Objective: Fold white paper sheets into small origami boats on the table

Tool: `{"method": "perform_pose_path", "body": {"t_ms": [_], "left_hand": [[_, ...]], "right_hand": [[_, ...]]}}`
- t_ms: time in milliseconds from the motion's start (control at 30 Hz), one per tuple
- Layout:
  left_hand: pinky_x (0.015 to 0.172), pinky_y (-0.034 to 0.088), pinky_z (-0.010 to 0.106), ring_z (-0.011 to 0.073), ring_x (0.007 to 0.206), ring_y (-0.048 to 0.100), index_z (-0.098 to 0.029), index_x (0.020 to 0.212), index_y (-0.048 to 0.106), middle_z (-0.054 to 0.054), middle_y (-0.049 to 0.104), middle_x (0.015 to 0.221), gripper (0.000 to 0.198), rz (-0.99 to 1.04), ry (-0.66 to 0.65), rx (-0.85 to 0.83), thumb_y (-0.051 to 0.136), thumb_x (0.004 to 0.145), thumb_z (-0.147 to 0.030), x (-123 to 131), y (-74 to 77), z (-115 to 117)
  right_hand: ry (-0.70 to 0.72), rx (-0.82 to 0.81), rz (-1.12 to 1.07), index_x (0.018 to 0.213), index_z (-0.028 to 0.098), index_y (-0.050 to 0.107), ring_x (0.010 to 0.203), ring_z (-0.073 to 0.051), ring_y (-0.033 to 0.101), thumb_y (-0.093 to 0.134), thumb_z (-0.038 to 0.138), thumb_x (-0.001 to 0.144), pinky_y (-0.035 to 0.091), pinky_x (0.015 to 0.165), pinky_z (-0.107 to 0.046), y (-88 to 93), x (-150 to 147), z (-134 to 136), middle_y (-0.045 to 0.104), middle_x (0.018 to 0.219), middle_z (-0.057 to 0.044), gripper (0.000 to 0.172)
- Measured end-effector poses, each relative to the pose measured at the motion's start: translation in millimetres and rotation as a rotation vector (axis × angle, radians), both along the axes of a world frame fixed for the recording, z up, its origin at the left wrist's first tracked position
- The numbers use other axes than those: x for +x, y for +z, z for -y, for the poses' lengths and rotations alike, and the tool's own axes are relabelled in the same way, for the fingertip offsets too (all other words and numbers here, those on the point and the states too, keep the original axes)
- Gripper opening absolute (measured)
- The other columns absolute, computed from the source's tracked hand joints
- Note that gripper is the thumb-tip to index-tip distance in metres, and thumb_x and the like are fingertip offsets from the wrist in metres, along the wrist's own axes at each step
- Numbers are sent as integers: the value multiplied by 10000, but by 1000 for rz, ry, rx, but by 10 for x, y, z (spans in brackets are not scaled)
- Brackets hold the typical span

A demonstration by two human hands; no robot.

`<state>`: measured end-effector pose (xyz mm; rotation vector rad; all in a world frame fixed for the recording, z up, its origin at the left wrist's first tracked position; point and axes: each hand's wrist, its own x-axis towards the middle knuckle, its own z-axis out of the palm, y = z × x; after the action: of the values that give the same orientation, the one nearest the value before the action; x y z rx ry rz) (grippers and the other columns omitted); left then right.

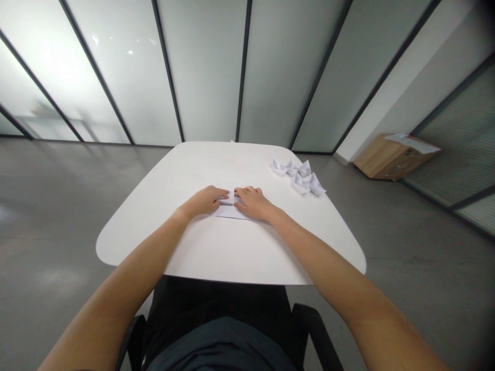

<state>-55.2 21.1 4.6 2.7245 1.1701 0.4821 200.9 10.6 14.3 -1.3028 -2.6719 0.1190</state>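
A partly folded sheet of white paper (231, 212) lies on the white table in front of me, with a straight lower edge and a raised flap in its middle. My left hand (209, 199) grips its left side, fingers bent over the fold. From the right, my right hand (252, 202) holds the other side, thumb low and fingers curled at the flap. Only a narrow gap separates the fingertips of both hands. Parts of the paper are hidden beneath them.
Several folded white paper boats (299, 176) stand grouped at the table's right side. The white table (166, 180) has rounded corners. Beyond it rises a frosted glass wall (204, 72). A wooden cabinet (386, 159) is on the floor at right, and a chair armrest (315, 330) is beside me.
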Motion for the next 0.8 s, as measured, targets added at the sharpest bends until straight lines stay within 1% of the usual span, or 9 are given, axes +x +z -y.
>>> {"method": "perform_pose_path", "body": {"t_ms": [100,233,333,433,533,600,667,700,800], "left_hand": [[1190,456,405,264,1290,635,-196,1364,718,53,697,1443,564,-23,-1,-12,515,849,-92,8,56,40],[1146,482,387,267,1261,642,-204,1391,709,58,707,1425,568,-29,11,-37,563,845,-145,6,113,77],[1129,490,383,266,1252,645,-209,1393,710,64,710,1420,559,-21,10,-49,580,850,-172,-8,120,76],[1132,482,378,262,1251,647,-205,1376,720,69,706,1426,507,-8,-3,-57,590,886,-217,-30,107,65],[1134,471,386,278,1269,637,-189,1386,710,88,704,1425,480,5,-7,-68,618,945,-358,-45,99,69],[1120,473,391,297,1282,629,-181,1424,680,101,718,1399,560,12,-1,-80,640,957,-487,-43,100,78],[1106,477,392,305,1287,627,-183,1443,663,105,733,1369,611,20,9,-87,624,970,-567,-28,102,83],[1105,475,391,303,1283,631,-188,1431,672,104,738,1359,592,22,15,-85,599,988,-575,-18,100,82],[1113,467,386,280,1260,646,-209,1355,720,97,738,1358,482,18,38,-61,492,1057,-511,18,81,63]], "right_hand": [[-9,14,-4,1457,179,536,1420,-344,482,474,436,1058,361,1135,-546,-22,-1,3,554,1576,-162,479],[-15,30,9,1472,180,518,1425,-339,476,475,436,1059,357,1140,-538,-13,-2,32,535,1592,-159,487],[-6,42,27,1480,181,519,1429,-341,475,471,436,1063,356,1142,-531,5,2,47,521,1606,-160,492],[-3,52,44,1487,175,523,1426,-343,479,470,432,1063,358,1140,-530,11,10,49,515,1613,-162,499],[4,65,45,1486,177,528,1416,-341,486,460,436,1067,365,1132,-532,3,21,49,520,1612,-151,496],[8,71,37,1476,179,535,1408,-339,492,459,440,1068,370,1127,-530,-1,26,50,527,1607,-144,491],[3,74,27,1472,181,535,1405,-337,496,466,444,1064,371,1128,-526,-2,26,53,533,1602,-145,490],[-3,71,24,1476,182,529,1404,-337,498,472,446,1061,371,1128,-524,-1,25,54,538,1596,-147,495],[-24,60,24,1518,181,490,1395,-340,506,485,452,1052,373,1127,-526,3,19,54,568,1564,-156,540]]}}
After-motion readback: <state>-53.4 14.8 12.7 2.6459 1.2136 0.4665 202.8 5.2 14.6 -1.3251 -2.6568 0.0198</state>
